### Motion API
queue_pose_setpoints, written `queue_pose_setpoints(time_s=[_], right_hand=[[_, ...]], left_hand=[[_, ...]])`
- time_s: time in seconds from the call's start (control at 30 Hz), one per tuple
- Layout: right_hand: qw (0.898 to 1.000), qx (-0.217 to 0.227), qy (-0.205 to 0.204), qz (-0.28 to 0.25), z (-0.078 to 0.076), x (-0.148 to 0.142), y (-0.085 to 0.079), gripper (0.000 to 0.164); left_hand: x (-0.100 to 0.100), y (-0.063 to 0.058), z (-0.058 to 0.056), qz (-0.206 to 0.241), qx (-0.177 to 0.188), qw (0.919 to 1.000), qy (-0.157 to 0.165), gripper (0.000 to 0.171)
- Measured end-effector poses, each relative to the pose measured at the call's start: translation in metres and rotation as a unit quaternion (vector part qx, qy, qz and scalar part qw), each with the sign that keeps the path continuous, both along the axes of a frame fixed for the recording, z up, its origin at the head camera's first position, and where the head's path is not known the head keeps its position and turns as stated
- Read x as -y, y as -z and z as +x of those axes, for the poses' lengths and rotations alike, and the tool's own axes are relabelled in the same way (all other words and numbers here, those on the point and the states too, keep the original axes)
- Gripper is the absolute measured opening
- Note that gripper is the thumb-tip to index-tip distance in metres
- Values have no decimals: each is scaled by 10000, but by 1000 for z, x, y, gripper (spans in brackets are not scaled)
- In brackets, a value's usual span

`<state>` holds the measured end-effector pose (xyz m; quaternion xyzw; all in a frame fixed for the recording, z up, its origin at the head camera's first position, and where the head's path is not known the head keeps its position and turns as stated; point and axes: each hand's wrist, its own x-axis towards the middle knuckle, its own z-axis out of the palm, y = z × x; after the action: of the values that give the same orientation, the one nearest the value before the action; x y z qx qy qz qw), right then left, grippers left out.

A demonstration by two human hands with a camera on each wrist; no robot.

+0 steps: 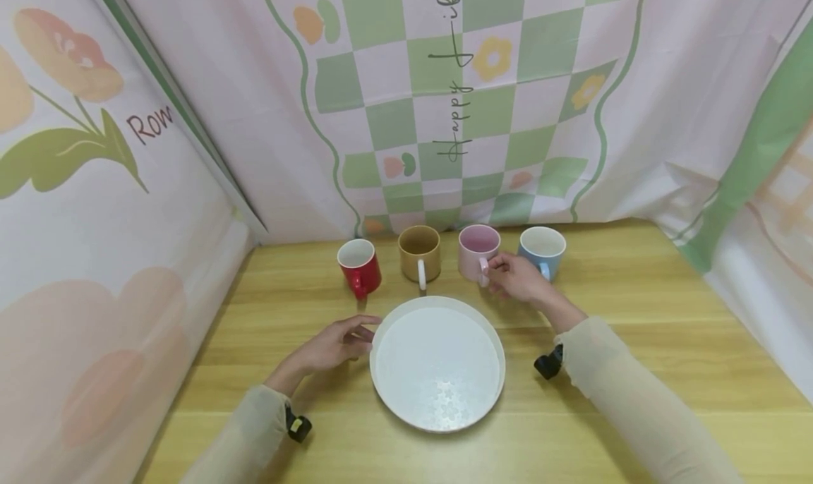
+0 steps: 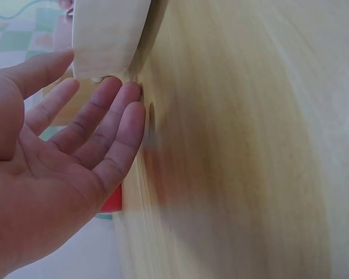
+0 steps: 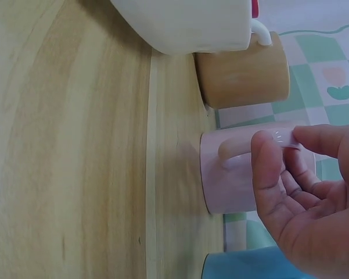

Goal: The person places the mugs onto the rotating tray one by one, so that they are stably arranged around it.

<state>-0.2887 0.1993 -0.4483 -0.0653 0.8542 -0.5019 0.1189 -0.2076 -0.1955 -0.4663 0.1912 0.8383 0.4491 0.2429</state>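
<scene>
My right hand (image 1: pixel 517 277) pinches the handle of a pink mug (image 1: pixel 471 262) between thumb and forefinger. In the right wrist view the handle (image 3: pixel 284 138) shows between the fingertips, and the mug stands on the table. My left hand (image 1: pixel 333 344) is at the left rim of a round white tray (image 1: pixel 438 422). Its fingers are loosely spread, with the fingertips right at the tray's wall (image 2: pixel 107 40) in the left wrist view. Nothing lies in the tray.
A red mug (image 1: pixel 360 271) and a tan mug (image 1: pixel 413 264) with a white handle stand left of the pink one; a blue mug (image 1: pixel 551 262) stands right of it, partly behind my hand. A patterned cloth (image 1: pixel 381 68) hangs behind the wooden table (image 1: pixel 286 293).
</scene>
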Motion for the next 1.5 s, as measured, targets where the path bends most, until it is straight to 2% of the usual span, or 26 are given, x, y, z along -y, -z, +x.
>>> queue_pose_setpoints(time_s=[0.4, 0.63, 0.97, 1.27, 1.5], right_hand=[[9999, 83, 70, -37, 2, -5, -4, 28], [9994, 136, 176, -284, 1, -1, -2, 35], [9982, 254, 297, -456, 1, 3, -2, 37], [9978, 241, 350, -507, -2, 5, 1, 32], [9980, 175, 390, -462, -1, 6, 5, 29]], left_hand=[[0, 1, -1, 19, -20, 10000, 22, 48], [0, 0, 0, 26, -7, 10000, 13, 49], [1, 0, 1, 60, -20, 10000, 29, 50], [1, 2, 0, 51, -142, 9999, 84, 50], [2, 3, 0, 22, -100, 9999, 56, 50]])
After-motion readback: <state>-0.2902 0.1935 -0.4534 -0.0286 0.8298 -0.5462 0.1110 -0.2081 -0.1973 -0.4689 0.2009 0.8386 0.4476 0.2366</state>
